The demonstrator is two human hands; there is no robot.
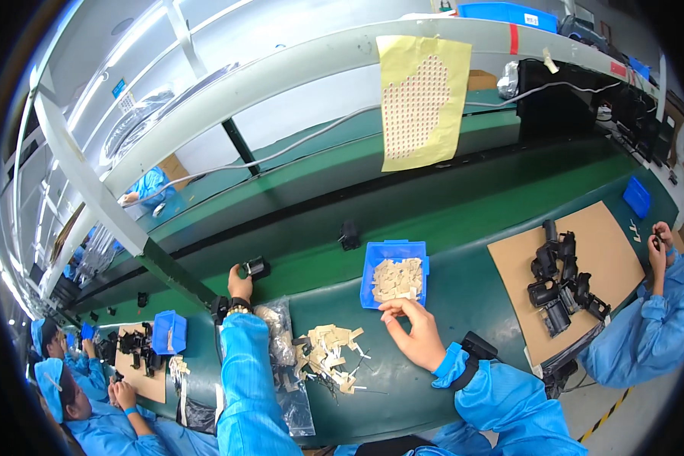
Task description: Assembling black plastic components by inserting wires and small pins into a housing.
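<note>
My left hand [240,286] reaches out over the green belt. Its fingers close round one end of a black cylindrical plastic part [258,267]. Just at the front rim of a blue bin [367,281] hovers my right hand [418,336], thumb and forefinger a little apart, and no object shows between them. Small tan paper-like pieces [397,278] fill the bin. Between my arms a loose heap of tan strips and white slips [330,354] lies on the green table [403,395]. Clear plastic bags [296,406] lie beside my left forearm.
Another black part [349,235] sits on the belt [448,209]. To the right, a cardboard sheet [520,262] bears several black parts [558,285], near a co-worker [653,327]. Two people work at the left beside a second blue bin [169,332]. A yellow sticker sheet [422,106] hangs from the rail.
</note>
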